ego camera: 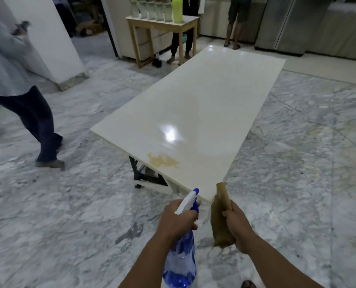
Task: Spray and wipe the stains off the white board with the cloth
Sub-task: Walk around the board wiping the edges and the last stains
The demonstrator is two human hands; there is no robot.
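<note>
Gripping blue plastic spray bottle (180, 260) in closed left hand (178, 220), rolled tan cloth (221, 221) in closed right hand (238, 229); spraying brownish stain (162, 161) on glossy white board (193, 109) apparently next.

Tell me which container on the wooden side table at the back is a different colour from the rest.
The yellow-green cylinder at the right end of the row on the wooden side table. The other containers beside it are all pale and see-through.

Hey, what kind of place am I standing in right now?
Probably a home's open kitchen or dining area: polished marble floor, what look like steel appliances along the far wall, and a small wooden table carrying glass jars. The white board sits on a low stand mid-room.
</note>
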